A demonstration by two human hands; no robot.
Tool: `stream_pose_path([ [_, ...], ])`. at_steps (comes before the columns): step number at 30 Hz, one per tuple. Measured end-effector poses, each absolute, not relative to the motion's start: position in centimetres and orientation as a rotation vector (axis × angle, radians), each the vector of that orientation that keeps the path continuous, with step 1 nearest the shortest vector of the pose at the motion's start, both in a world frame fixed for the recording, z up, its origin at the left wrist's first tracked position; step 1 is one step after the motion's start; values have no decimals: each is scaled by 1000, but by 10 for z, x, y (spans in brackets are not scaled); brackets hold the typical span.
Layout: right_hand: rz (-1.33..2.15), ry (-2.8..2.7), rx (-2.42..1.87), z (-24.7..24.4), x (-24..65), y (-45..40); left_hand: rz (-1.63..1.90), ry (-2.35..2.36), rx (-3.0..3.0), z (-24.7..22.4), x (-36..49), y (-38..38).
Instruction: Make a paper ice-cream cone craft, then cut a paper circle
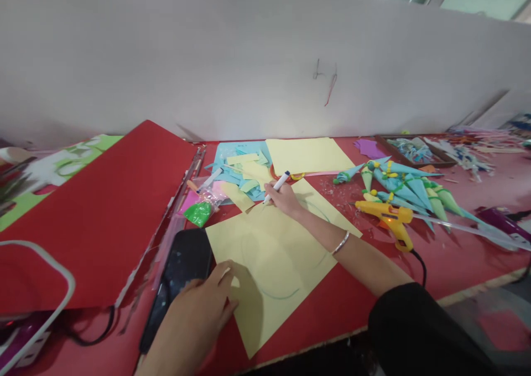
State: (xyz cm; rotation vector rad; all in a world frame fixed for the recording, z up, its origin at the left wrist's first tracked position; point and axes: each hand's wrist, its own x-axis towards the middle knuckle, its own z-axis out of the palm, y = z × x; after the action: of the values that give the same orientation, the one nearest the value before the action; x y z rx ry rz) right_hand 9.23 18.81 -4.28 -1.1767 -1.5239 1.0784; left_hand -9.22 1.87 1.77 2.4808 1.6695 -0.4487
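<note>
My right hand (pixel 284 198) is closed round a white marker (pixel 276 188) with a dark end cap, its tip down near the upper edge of a yellow paper sheet (pixel 274 249). Curved dark lines are drawn on the sheet, at its lower middle and on its right side. My left hand (pixel 203 304) rests at the sheet's left edge with its fingers apart and holds nothing. Partly under that hand lies a black phone-like object (pixel 182 265).
A large red sheet (pixel 99 215) covers the left. Paper scraps (pixel 249 171) and more yellow sheets (pixel 311 155) lie behind. At right are a yellow glue gun (pixel 388 215), blue and green paper cones (pixel 406 188) and a tray (pixel 443 157). A white wall (pixel 249 61) stands behind.
</note>
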Motion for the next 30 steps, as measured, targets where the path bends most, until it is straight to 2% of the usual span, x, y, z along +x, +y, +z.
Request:
stream_pose_path([
  [9, 912, -1775, -1156, -42, 92, 184, -478, 1618, 2642, 23, -72, 69],
  [21, 731, -1802, -1294, -40, 100, 187, -610, 1458, 2712, 26, -64, 71],
  [30, 629, -1753, -1415, -41, 125, 188, -529, 1489, 2702, 28, -62, 70],
])
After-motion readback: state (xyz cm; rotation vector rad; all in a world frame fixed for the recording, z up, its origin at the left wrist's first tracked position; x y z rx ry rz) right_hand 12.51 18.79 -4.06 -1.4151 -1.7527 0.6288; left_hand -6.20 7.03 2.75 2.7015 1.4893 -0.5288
